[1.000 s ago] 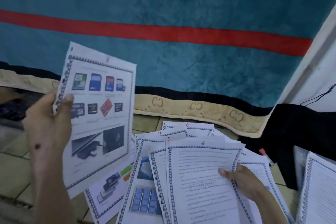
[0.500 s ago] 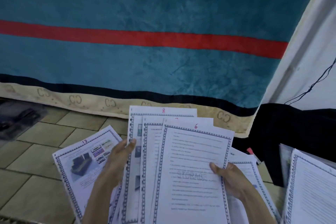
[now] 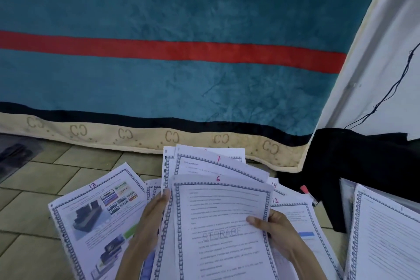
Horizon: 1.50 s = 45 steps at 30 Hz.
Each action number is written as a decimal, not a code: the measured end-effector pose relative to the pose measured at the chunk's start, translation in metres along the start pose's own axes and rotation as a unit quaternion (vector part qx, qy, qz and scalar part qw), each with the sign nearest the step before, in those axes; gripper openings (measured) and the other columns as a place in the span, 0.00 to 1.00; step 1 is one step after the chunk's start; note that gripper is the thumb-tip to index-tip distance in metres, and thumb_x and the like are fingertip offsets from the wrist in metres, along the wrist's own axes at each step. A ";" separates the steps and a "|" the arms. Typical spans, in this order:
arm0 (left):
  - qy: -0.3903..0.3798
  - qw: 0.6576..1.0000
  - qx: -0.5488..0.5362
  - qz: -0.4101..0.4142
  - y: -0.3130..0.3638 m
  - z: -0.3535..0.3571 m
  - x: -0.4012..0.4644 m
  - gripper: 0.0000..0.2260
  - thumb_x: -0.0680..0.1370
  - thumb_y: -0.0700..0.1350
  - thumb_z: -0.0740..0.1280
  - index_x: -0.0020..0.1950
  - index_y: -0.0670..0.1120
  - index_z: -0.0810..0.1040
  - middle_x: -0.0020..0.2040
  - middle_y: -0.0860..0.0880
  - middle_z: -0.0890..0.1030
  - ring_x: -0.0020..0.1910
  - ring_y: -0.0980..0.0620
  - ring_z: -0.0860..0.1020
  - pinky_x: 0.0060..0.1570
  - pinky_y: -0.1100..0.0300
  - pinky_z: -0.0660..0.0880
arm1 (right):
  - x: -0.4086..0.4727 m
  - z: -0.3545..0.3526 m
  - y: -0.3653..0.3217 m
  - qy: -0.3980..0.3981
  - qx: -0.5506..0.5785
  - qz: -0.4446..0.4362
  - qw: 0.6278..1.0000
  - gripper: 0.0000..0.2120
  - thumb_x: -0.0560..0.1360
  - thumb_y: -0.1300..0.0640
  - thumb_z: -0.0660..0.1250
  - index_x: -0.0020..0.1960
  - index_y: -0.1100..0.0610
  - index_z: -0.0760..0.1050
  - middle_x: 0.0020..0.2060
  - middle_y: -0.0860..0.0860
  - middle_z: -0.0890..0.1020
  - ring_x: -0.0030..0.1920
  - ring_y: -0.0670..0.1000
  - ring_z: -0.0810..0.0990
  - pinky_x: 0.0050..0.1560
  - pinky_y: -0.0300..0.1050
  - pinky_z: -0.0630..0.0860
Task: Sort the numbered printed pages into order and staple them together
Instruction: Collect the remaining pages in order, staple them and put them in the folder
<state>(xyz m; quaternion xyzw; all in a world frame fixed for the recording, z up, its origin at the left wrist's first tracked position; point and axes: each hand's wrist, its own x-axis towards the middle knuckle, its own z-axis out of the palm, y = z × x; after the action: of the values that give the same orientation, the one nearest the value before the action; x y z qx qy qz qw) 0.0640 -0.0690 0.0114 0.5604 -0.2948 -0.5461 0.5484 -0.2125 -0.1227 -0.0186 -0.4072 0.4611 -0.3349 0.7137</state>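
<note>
While both hands hold a fanned sheaf of bordered printed pages above the tiled floor point(image 3: 34, 193), the sheet numbered 6 point(image 3: 222, 229) lies on top, with the watermark "STORAGE" across its text, and the sheet numbered 7 point(image 3: 218, 165) peeks out just behind its upper edge. The right hand point(image 3: 276, 232) grips the sheaf at its right edge, thumb pressed flat on page 6 and the fingers hidden beneath the paper. The left hand point(image 3: 151, 218) rests along the left edge of the sheaf with its fingers fairly straight, fingertips touching the margins of the sheets behind; whether its thumb curls under cannot be told. To the left, page 13 point(image 3: 95, 223), printed with coloured pictures, lies tilted on the floor, partly under the left forearm. Pages 14 point(image 3: 273, 185) and 12 point(image 3: 295, 213) lie to the right beneath the held sheets. Another bordered stack point(image 3: 386, 234) sits at far right. A teal blanket point(image 3: 181, 86) with a red stripe hangs behind, beside black cloth point(image 3: 352, 166).
</note>
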 end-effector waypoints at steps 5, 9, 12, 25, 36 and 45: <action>0.006 0.992 0.109 0.069 -0.002 0.009 0.001 0.20 0.66 0.56 0.74 0.53 0.48 0.79 0.48 0.52 0.85 0.50 0.51 0.82 0.51 0.53 0.79 | 0.006 0.025 0.001 0.092 -0.020 -0.035 0.995 0.23 0.63 0.62 0.78 0.55 0.60 0.74 0.49 0.58 0.84 0.46 0.57 0.84 0.39 0.44 0.82; 0.055 0.991 0.110 0.057 0.003 0.006 0.008 0.07 0.76 0.49 0.64 0.49 0.48 0.80 0.45 0.50 0.83 0.46 0.48 0.81 0.53 0.49 0.76 | 0.016 0.038 0.002 0.136 -0.081 -0.078 0.984 0.10 0.69 0.65 0.73 0.48 0.56 0.80 0.47 0.53 0.85 0.42 0.46 0.85 0.39 0.37 0.80; 0.051 0.996 0.065 0.022 0.005 -0.004 0.016 0.12 0.78 0.51 0.59 0.50 0.48 0.79 0.43 0.49 0.83 0.48 0.44 0.79 0.52 0.48 0.74 | 0.013 0.027 -0.007 0.177 -0.071 -0.081 0.978 0.05 0.72 0.62 0.71 0.48 0.57 0.82 0.44 0.54 0.86 0.44 0.52 0.85 0.47 0.51 0.81; 0.270 0.920 0.280 -0.049 -0.015 -0.031 0.032 0.20 0.73 0.39 0.70 0.64 0.38 0.72 0.62 0.39 0.77 0.61 0.41 0.75 0.58 0.54 0.69 | -0.043 -0.058 -0.007 0.333 -0.176 0.006 0.926 0.15 0.70 0.62 0.72 0.53 0.69 0.78 0.45 0.63 0.81 0.49 0.60 0.80 0.54 0.52 0.74; 0.231 0.967 0.104 -0.011 0.000 -0.058 0.026 0.12 0.76 0.44 0.68 0.57 0.40 0.78 0.51 0.44 0.80 0.51 0.47 0.78 0.51 0.56 0.76 | -0.047 -0.048 -0.018 0.318 -0.209 0.071 0.922 0.25 0.61 0.48 0.76 0.52 0.61 0.79 0.49 0.60 0.80 0.53 0.58 0.76 0.67 0.55 0.68; 0.390 0.880 0.271 -0.008 0.010 -0.107 0.034 0.18 0.73 0.39 0.71 0.60 0.35 0.74 0.59 0.35 0.78 0.58 0.36 0.76 0.58 0.44 0.73 | -0.065 -0.044 -0.017 0.298 -0.186 0.006 0.936 0.20 0.57 0.46 0.76 0.41 0.58 0.78 0.46 0.61 0.82 0.48 0.56 0.77 0.56 0.50 0.69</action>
<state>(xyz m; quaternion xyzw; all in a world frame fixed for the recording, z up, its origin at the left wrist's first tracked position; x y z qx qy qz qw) 0.1742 -0.0714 -0.0105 0.8571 -0.1891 -0.1872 0.4412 -0.2775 -0.0870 0.0112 -0.4114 0.7095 -0.3446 0.4568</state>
